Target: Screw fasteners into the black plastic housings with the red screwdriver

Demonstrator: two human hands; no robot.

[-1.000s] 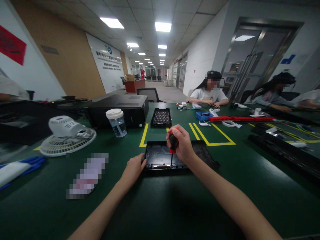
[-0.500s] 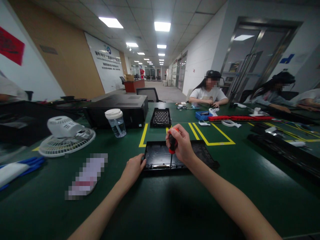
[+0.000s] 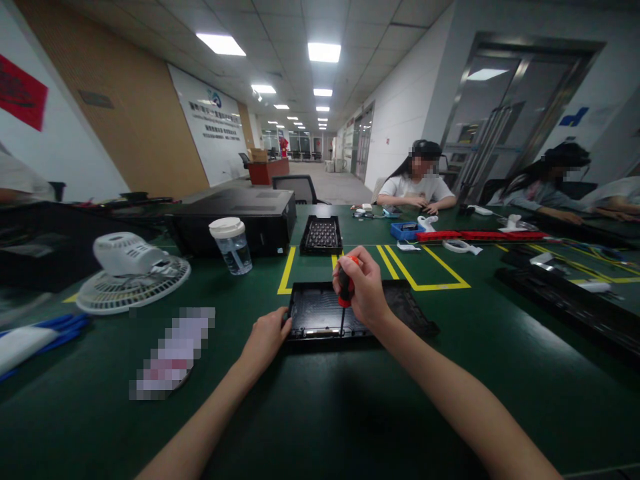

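A shallow black plastic panel (image 3: 370, 327) with raised edges lies on the green table in front of me. My left hand (image 3: 267, 337) grips its left edge, fingers closed around the rim. Wrapped round the handle of a red and black screwdriver (image 3: 344, 300), my right hand (image 3: 365, 283) holds the tool upright over the panel. The shaft points down to the panel's near edge, close to a small light-coloured strip (image 3: 323, 332). Whether the tip sits in a screw is too small to tell.
Beyond the panel stands a black tray (image 3: 322, 235) of small parts. At left are a lidded cup (image 3: 233, 245), a white fan (image 3: 133, 273), a pixelated flat object (image 3: 175, 353) and a large black case (image 3: 240, 217). A blue box (image 3: 406, 231) and a co-worker (image 3: 417, 180) are across the table.
Hardly anything differs. The right hand and screwdriver have shifted very slightly; the panel and left hand stay in place.
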